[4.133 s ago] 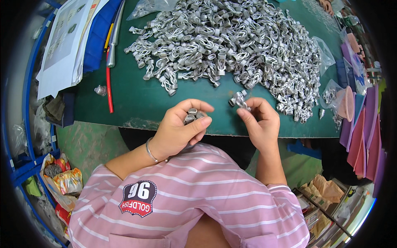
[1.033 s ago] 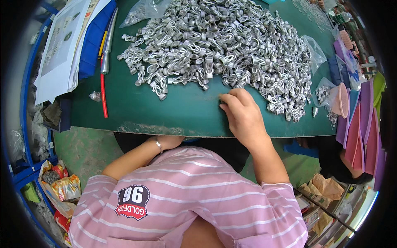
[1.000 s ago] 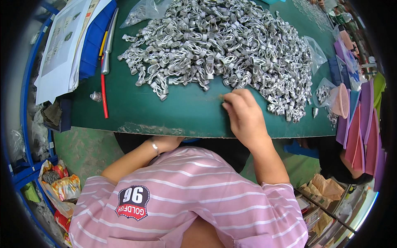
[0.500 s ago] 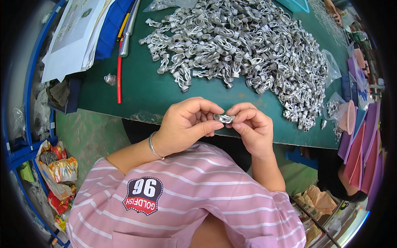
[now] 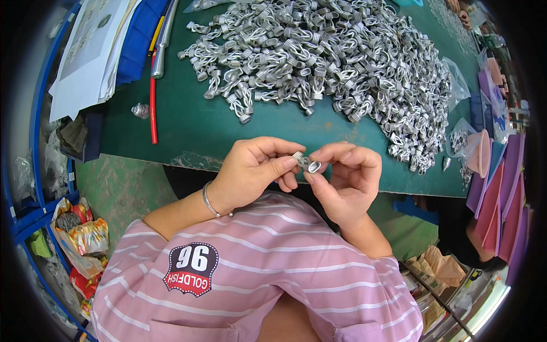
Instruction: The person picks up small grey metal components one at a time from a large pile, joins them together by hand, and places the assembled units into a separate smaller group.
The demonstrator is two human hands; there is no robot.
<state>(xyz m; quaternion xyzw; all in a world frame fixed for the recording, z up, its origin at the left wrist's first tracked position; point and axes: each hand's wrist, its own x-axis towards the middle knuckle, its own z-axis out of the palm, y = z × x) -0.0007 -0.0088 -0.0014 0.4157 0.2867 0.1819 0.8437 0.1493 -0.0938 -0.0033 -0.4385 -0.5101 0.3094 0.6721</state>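
Note:
Between my hands is a small silver metal fitting (image 5: 306, 162), with a ribbed collar at one end and an oval opening at the other. My left hand (image 5: 242, 174), with a bangle on the wrist, pinches the ribbed end between thumb and index finger. At the oval end, the thumb and fingers of my right hand (image 5: 347, 182) are closed on the same fitting. Both hands are just over the near edge of the green table (image 5: 188, 128). Beyond them, a large pile of similar looped silver fittings (image 5: 342, 68) covers much of the table.
On the left lie a red rod (image 5: 153, 108), a metal-shafted tool (image 5: 161, 54), one loose metal piece (image 5: 140, 110), paper sheets (image 5: 85, 57) and a blue bin (image 5: 135, 43). A clear plastic bag (image 5: 456, 85) and a pink cup-like container (image 5: 480, 153) are at the right.
The fitting has turned in my fingers, so its oval opening now shows toward the right. My right hand has shifted slightly and its fingers have lifted a little. The view has moved slightly.

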